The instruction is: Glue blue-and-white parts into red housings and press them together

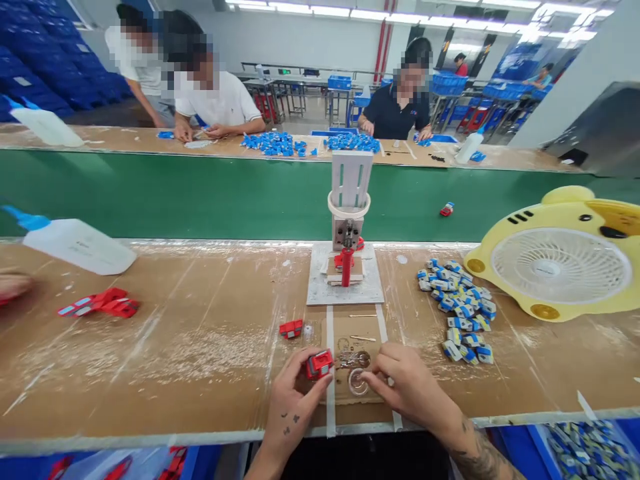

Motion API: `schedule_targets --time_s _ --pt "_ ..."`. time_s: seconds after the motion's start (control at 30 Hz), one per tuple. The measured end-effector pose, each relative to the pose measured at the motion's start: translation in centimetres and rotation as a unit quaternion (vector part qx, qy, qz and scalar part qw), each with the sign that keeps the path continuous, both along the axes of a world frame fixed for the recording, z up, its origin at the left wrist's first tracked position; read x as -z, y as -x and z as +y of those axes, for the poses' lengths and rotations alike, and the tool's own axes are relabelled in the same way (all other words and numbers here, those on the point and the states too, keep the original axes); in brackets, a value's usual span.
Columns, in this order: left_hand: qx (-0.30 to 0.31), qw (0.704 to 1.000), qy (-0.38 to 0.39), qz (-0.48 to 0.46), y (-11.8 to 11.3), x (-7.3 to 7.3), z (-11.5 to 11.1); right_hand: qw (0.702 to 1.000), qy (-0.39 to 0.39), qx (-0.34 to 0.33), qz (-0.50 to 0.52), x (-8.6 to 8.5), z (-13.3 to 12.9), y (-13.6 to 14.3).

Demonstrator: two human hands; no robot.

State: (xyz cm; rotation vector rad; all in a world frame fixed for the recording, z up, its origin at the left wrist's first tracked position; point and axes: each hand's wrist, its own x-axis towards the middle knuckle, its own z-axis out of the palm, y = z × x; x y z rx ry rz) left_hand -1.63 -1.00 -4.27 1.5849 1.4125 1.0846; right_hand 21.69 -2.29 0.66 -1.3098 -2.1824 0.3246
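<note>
My left hand [299, 390] grips a small red plastic toy car body [319, 365], its hollow side turned up between thumb and fingers. My right hand [407, 383] is closed in a pinch over a small clear round dish [358, 382]; whatever the fingertips hold is too small to make out. Behind the dish, small metal parts [354, 359] lie on a cardboard mat [345, 395]. Another red car piece [291, 329] lies beyond my left hand. Straight ahead stands a small press [349, 233] with a red-sleeved handle and red pieces at its base.
Blue-and-white toy car pieces [457, 307] are heaped at the right, near a yellow fan [555, 257]. Left are red pieces [103, 304], a white squeeze bottle [77, 245] and another person's blurred hand [14, 287]. A green conveyor belt [200, 197] crosses behind; people sit beyond it.
</note>
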Motion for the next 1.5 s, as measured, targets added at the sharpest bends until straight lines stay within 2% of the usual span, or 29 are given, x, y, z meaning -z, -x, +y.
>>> schedule_targets --time_s 0.1,0.23,0.33,0.4,0.53,0.63,0.73,0.8,0.83,0.93,0.97,1.03,1.17,1.23,1.37,1.5 --pt "-0.018 1.000 0.013 -0.012 0.8 1.3 0.2 0.997 0.044 0.039 -0.042 0.5 1.3 -1.7" --pt "-0.031 0.997 0.052 -0.049 1.0 1.9 0.1 0.972 0.048 0.174 -0.148 -0.1 5.1 -7.3" --pt "-0.015 0.991 0.071 -0.110 0.7 1.8 0.2 0.963 0.046 0.202 -0.170 -0.5 8.4 -11.2" --pt "-0.001 0.987 0.061 -0.152 0.4 1.5 0.3 0.966 0.050 0.197 -0.161 -0.5 9.9 -12.6" --pt "0.013 0.976 0.053 -0.211 -0.9 0.6 0.2 0.981 0.053 0.165 -0.083 -0.1 10.3 -12.6" --pt "0.008 0.955 0.100 -0.278 -2.2 0.1 -0.1 0.988 0.059 0.138 0.020 0.4 8.7 -11.1" --pt "0.038 0.938 0.128 -0.319 -3.4 0.0 0.2 0.983 0.065 0.119 0.123 1.2 6.4 -9.0" --pt "0.062 0.936 0.126 -0.324 -4.0 -0.1 0.6 0.959 0.089 0.099 0.252 1.5 4.9 -7.5" --pt "0.072 0.935 0.126 -0.323 -4.3 -0.2 0.8 0.931 0.115 0.084 0.337 1.6 4.3 -6.7" --pt "0.101 0.930 0.122 -0.331 -5.3 -0.7 1.1 0.810 0.211 0.051 0.545 1.3 3.0 -4.8" --pt "0.105 0.928 0.112 -0.339 -5.7 -0.9 1.1 0.789 0.229 0.051 0.567 1.2 2.7 -4.4" --pt "0.104 0.924 0.089 -0.358 -6.5 -1.0 1.1 0.777 0.244 0.057 0.578 0.9 2.3 -3.7" --pt "0.101 0.922 0.076 -0.367 -7.3 -0.7 0.9 0.780 0.256 0.059 0.568 0.1 1.7 -3.1" --pt "0.102 0.926 0.071 -0.355 -7.2 -0.6 0.8 0.795 0.249 0.057 0.550 -0.6 1.4 -2.9" --pt "0.083 0.935 0.067 -0.339 -6.7 -0.7 0.6 0.869 0.176 0.059 0.459 -2.4 0.9 -2.4" --pt "0.089 0.932 0.062 -0.346 -6.3 -0.8 0.6 0.949 0.042 0.045 0.309 -3.5 0.3 -1.9"
